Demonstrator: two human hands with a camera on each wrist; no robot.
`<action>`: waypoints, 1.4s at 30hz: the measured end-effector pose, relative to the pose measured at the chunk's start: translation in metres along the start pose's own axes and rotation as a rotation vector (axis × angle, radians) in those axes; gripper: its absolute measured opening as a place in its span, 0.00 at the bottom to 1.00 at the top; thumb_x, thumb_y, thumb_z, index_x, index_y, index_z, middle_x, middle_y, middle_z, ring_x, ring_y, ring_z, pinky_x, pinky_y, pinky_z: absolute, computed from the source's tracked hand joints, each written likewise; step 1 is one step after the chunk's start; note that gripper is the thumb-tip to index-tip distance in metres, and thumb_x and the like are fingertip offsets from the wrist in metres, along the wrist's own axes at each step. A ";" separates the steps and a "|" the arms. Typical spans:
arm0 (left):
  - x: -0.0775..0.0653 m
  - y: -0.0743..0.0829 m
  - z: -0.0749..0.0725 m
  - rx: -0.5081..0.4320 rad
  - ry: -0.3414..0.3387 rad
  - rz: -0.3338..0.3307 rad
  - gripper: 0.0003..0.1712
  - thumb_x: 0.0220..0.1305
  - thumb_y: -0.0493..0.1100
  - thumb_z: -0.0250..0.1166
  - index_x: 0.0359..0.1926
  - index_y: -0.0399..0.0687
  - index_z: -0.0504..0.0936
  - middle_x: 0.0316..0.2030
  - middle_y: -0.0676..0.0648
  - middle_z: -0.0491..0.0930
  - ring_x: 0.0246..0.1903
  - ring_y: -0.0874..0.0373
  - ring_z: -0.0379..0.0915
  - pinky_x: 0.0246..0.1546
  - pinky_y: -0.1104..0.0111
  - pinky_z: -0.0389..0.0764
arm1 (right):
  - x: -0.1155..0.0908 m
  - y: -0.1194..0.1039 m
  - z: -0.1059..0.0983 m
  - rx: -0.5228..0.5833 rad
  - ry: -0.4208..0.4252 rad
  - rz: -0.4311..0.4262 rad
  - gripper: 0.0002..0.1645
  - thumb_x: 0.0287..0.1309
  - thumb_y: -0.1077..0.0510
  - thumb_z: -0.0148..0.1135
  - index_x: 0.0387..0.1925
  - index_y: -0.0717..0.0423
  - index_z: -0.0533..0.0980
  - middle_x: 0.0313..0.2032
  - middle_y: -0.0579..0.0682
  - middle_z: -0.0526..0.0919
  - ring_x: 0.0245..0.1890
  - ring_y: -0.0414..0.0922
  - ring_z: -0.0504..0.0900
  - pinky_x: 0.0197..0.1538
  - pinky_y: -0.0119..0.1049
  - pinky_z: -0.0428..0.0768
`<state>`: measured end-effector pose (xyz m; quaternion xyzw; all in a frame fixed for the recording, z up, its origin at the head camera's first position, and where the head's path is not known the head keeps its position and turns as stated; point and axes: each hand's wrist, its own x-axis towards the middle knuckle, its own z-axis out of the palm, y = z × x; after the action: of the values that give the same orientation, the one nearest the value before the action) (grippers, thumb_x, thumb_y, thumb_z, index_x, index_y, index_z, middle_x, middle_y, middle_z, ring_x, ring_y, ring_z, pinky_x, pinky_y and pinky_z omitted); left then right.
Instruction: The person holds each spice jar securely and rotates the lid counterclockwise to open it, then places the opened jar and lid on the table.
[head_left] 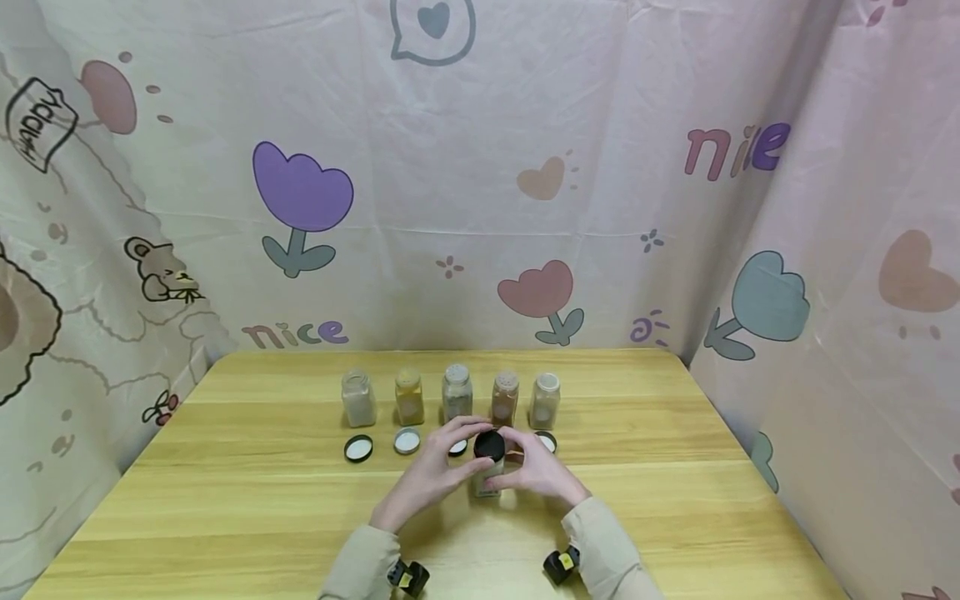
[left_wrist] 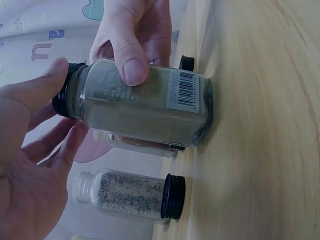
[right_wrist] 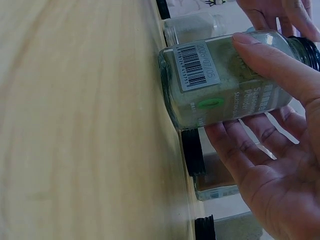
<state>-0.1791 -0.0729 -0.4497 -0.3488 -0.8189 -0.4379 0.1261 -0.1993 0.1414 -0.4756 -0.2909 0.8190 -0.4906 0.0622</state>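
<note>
A square glass spice jar point(left_wrist: 150, 110) of grey-green powder, with a barcode label and a black screw lid point(head_left: 489, 444), stands upright on the table in front of the person. My left hand point(head_left: 442, 467) pinches the lid between thumb and fingers. Around the jar's body, my right hand point(head_left: 542, 468) has its thumb on one face and its fingers on the opposite side, as the right wrist view shows. The lid sits on the jar's neck. Just behind lies another black lid point(head_left: 457, 447), partly covered by the left hand.
A row of uncapped jars stands at the back: white point(head_left: 358, 404), yellow point(head_left: 409, 400), grey-speckled point(head_left: 457, 396), reddish-brown point(head_left: 505, 400) and pale point(head_left: 545, 404). Before them lie loose lids, including a black one point(head_left: 358, 448) and a grey one point(head_left: 407, 441). Printed curtain point(head_left: 450, 208) encloses the wooden table point(head_left: 247, 483).
</note>
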 end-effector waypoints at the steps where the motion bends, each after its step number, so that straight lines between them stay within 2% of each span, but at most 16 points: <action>1: 0.000 0.000 0.000 -0.009 -0.007 0.008 0.24 0.64 0.42 0.70 0.60 0.41 0.80 0.61 0.41 0.80 0.59 0.45 0.79 0.61 0.53 0.82 | 0.000 0.000 0.000 0.002 0.000 -0.001 0.29 0.47 0.55 0.81 0.51 0.53 0.78 0.48 0.50 0.85 0.49 0.36 0.83 0.59 0.28 0.82; 5: 0.000 -0.002 -0.001 -0.032 -0.060 0.038 0.22 0.68 0.39 0.64 0.61 0.38 0.79 0.64 0.39 0.78 0.62 0.42 0.76 0.64 0.51 0.80 | 0.000 0.000 0.001 0.002 0.001 -0.013 0.29 0.47 0.55 0.80 0.51 0.54 0.78 0.48 0.51 0.85 0.50 0.37 0.83 0.59 0.28 0.82; 7: 0.000 -0.002 -0.001 -0.040 -0.068 0.044 0.22 0.68 0.37 0.64 0.61 0.37 0.79 0.63 0.39 0.79 0.62 0.42 0.77 0.64 0.52 0.80 | 0.000 0.000 0.001 -0.001 0.000 -0.022 0.30 0.47 0.55 0.80 0.52 0.54 0.78 0.49 0.51 0.85 0.50 0.37 0.83 0.59 0.28 0.82; 14: 0.001 -0.004 0.004 -0.029 0.048 0.059 0.22 0.59 0.40 0.73 0.55 0.42 0.83 0.51 0.43 0.86 0.50 0.49 0.84 0.54 0.61 0.87 | 0.001 0.001 0.001 0.008 0.006 -0.028 0.28 0.47 0.56 0.80 0.50 0.55 0.78 0.47 0.53 0.85 0.49 0.36 0.83 0.59 0.29 0.83; 17: 0.002 -0.003 0.004 -0.025 0.061 0.045 0.24 0.58 0.43 0.74 0.55 0.43 0.83 0.51 0.45 0.85 0.51 0.51 0.83 0.55 0.61 0.86 | 0.001 0.001 0.001 0.008 0.004 -0.030 0.28 0.47 0.57 0.80 0.50 0.57 0.78 0.47 0.54 0.85 0.48 0.35 0.82 0.59 0.29 0.82; 20: 0.001 -0.002 0.002 -0.033 0.022 0.029 0.25 0.62 0.43 0.72 0.59 0.44 0.81 0.58 0.43 0.82 0.58 0.48 0.80 0.60 0.55 0.83 | 0.001 0.001 0.001 0.004 0.003 -0.024 0.28 0.47 0.57 0.80 0.50 0.57 0.78 0.46 0.54 0.85 0.47 0.34 0.82 0.59 0.29 0.82; 23: -0.001 -0.001 -0.002 -0.064 -0.053 0.019 0.24 0.66 0.40 0.67 0.63 0.42 0.78 0.65 0.41 0.77 0.64 0.44 0.75 0.66 0.51 0.79 | 0.001 0.001 0.001 -0.004 0.006 -0.019 0.29 0.47 0.56 0.80 0.51 0.56 0.78 0.46 0.53 0.84 0.48 0.34 0.82 0.60 0.29 0.82; 26: -0.001 0.000 -0.004 -0.070 -0.096 0.023 0.23 0.68 0.37 0.64 0.63 0.40 0.78 0.65 0.41 0.77 0.64 0.42 0.74 0.66 0.50 0.78 | 0.001 0.000 0.001 -0.016 0.010 -0.006 0.30 0.47 0.55 0.81 0.52 0.55 0.77 0.47 0.51 0.84 0.49 0.35 0.82 0.60 0.28 0.82; 28: -0.001 -0.001 -0.003 -0.058 -0.078 0.030 0.23 0.66 0.36 0.66 0.62 0.40 0.79 0.63 0.41 0.80 0.62 0.42 0.77 0.64 0.52 0.80 | 0.000 0.000 0.001 -0.022 0.014 -0.009 0.31 0.47 0.54 0.81 0.52 0.54 0.78 0.47 0.51 0.85 0.49 0.37 0.83 0.58 0.28 0.82; 33: 0.000 -0.002 0.002 -0.028 0.032 0.043 0.24 0.57 0.38 0.74 0.56 0.39 0.83 0.53 0.42 0.85 0.53 0.45 0.83 0.56 0.58 0.86 | -0.001 0.000 0.001 -0.005 0.008 -0.010 0.29 0.46 0.55 0.81 0.51 0.54 0.78 0.47 0.51 0.85 0.49 0.38 0.84 0.58 0.28 0.82; 35: 0.000 -0.002 0.003 -0.018 0.053 0.037 0.24 0.56 0.40 0.75 0.54 0.39 0.84 0.51 0.43 0.85 0.51 0.47 0.83 0.54 0.60 0.87 | -0.001 0.000 0.001 0.001 0.005 -0.011 0.29 0.46 0.55 0.81 0.51 0.54 0.78 0.48 0.51 0.85 0.49 0.37 0.84 0.59 0.28 0.82; 38: 0.000 -0.001 0.002 -0.006 0.053 0.018 0.26 0.56 0.43 0.76 0.56 0.41 0.83 0.54 0.43 0.84 0.53 0.48 0.82 0.56 0.59 0.86 | 0.000 0.001 0.001 0.001 0.003 -0.014 0.29 0.46 0.55 0.80 0.51 0.54 0.78 0.47 0.51 0.85 0.48 0.36 0.83 0.60 0.29 0.81; 42: 0.000 -0.001 0.000 -0.018 -0.005 0.019 0.26 0.62 0.43 0.71 0.61 0.41 0.80 0.63 0.40 0.79 0.61 0.44 0.78 0.63 0.52 0.81 | 0.000 0.000 0.000 0.001 0.004 -0.010 0.29 0.46 0.55 0.80 0.51 0.54 0.78 0.47 0.50 0.85 0.48 0.36 0.83 0.60 0.29 0.82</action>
<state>-0.1794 -0.0732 -0.4502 -0.3586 -0.8120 -0.4431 0.1250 -0.1996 0.1412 -0.4761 -0.2938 0.8174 -0.4920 0.0583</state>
